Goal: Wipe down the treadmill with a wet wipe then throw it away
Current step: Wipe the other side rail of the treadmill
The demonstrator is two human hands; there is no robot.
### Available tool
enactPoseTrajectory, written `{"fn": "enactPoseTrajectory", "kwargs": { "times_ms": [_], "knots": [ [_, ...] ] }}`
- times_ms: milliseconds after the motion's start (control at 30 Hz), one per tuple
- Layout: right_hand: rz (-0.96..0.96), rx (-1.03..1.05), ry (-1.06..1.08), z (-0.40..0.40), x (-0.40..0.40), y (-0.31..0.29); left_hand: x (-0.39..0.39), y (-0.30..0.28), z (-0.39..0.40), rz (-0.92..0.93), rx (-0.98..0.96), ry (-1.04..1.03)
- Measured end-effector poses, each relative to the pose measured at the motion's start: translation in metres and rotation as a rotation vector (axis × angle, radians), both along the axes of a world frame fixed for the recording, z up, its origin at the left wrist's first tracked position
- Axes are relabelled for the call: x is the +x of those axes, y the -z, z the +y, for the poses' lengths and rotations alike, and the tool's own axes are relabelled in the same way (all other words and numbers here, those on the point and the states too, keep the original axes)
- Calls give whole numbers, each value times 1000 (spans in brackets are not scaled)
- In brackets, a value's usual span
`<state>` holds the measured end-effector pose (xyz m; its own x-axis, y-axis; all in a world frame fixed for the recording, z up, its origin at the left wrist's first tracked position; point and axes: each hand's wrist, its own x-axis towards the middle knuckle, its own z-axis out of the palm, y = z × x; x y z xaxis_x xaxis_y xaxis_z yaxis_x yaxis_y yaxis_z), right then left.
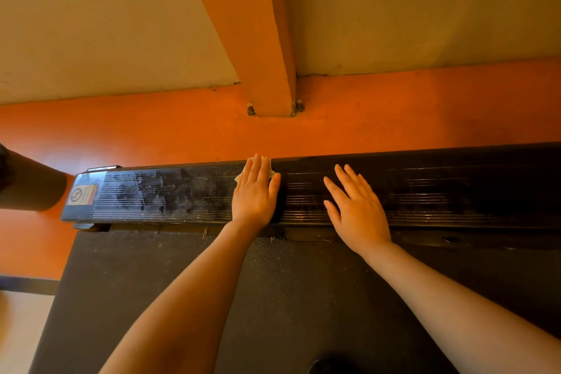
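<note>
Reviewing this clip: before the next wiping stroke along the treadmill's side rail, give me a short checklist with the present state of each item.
1. Wet wipe under the left hand: ok, flat fingers press it onto the side rail.
2. Right hand clear of the wipe: ok, it lies open on the rail, apart from it.
3. Rail left of the wipe clean: not ok, pale smears show.
4. Rail right of the wipe clean: cannot tell, too dark.
5. Warning sticker at the rail's end wiped: cannot tell.
6. Bin for disposal in view: not ok, none visible.
</note>
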<state>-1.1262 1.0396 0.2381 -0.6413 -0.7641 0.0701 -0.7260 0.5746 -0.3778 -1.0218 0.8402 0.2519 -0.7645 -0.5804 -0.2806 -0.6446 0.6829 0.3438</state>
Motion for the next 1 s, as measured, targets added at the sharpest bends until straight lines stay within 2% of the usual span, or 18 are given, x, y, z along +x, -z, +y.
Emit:
{"fn": "enactPoseTrajectory", "kwargs": {
  "times_ms": [300,533,1000],
  "knots": [
    [4,1,-18,2,-1,0,-48,-17,9,77,77,193],
    [-12,-5,-28,2,-2,-1,-64,-19,11,44,130,293],
    [-27,-7,-27,2,-1,-4,-7,-4,-35,-39,10,91]
  ]
}}
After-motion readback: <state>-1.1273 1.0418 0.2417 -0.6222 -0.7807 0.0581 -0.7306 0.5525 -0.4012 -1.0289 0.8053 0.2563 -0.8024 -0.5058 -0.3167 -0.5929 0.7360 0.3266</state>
